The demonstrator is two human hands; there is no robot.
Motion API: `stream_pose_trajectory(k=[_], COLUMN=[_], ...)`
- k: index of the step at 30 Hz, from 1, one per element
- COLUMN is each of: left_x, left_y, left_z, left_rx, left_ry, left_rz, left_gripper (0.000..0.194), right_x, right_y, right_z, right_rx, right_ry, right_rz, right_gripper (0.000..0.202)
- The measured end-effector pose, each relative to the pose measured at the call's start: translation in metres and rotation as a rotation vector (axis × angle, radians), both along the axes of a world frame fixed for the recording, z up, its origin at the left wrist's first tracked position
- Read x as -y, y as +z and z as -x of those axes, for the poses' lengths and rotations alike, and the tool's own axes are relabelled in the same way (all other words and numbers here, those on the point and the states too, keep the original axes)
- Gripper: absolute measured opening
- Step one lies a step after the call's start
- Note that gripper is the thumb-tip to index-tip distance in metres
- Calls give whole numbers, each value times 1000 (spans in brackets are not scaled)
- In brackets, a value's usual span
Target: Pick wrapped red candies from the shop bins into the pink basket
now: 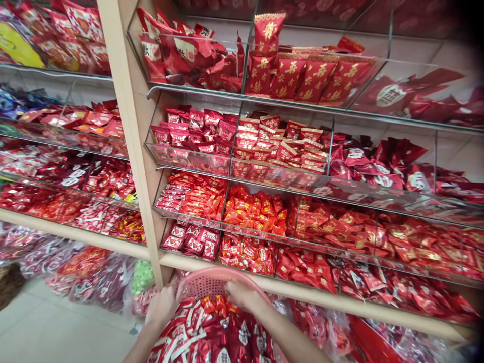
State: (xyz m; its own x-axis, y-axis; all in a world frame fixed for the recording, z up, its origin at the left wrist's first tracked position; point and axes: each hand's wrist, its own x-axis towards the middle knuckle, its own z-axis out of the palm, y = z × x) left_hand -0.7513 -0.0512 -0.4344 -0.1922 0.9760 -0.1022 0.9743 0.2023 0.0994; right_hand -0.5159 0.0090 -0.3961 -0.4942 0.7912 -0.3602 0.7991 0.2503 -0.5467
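Note:
A pink plastic basket (pixel 212 276) with small holes in its wall stands low at the front, filled with wrapped sweets. My left hand (pixel 163 304) is closed on the basket's left rim. My right hand (pixel 241 294) reaches inside over the far part, fingers curled down; whatever is in them is hidden. Beside those fingers lie several small orange-red packets (pixel 215 305). Nearer to me are red-and-white striped packets (pixel 185 330) on the left and dark red packets (pixel 230 337) on the right.
Ahead rises a shelf rack with clear dividers and red wrapped sweets (pixel 255 209). A wooden post (pixel 126 111) separates it from another rack on the left. Plastic bags of sweets (pixel 102 282) lie below, by the tiled floor (pixel 71 322). A wooden ledge (pixel 313 297) runs along the bottom.

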Motion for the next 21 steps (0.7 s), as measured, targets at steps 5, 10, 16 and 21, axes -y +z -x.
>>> stream_pose_trajectory(k=[5, 10, 16, 21], left_x=[0, 2, 0, -2], left_y=[-2, 0, -2, -5], left_z=[1, 2, 3, 3], left_rx=[16, 33, 0, -5], left_ry=[-2, -26, -10, 6], left_rz=[16, 31, 26, 15], left_gripper=[40, 39, 39, 43], right_x=[10, 11, -16, -33], right_y=[53, 129, 183, 195], right_z=[-9, -19, -25, -16], right_rx=[3, -187, -316, -141], right_ry=[131, 205, 68, 205], right_rz=[-259, -690, -909, -1042], right_gripper=[7, 17, 18, 28])
